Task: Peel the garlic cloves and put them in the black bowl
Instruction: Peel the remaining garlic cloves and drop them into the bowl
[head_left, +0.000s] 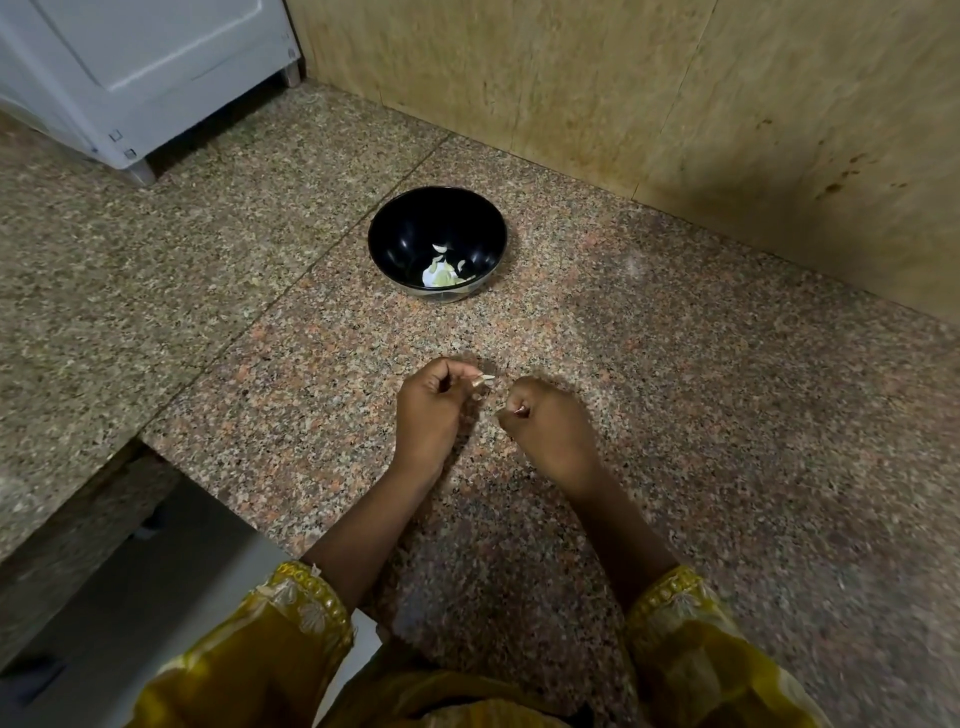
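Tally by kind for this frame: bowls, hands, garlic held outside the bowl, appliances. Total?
black bowl: 1
hands: 2 (left hand, right hand)
garlic piece pinched by the left hand: 1
white appliance: 1
Total: 5
The garlic in the bowl is clumped, so it is not counted.

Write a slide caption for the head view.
Left hand pinches a garlic clove, right hand curled beside it, black bowl beyond holds pieces.
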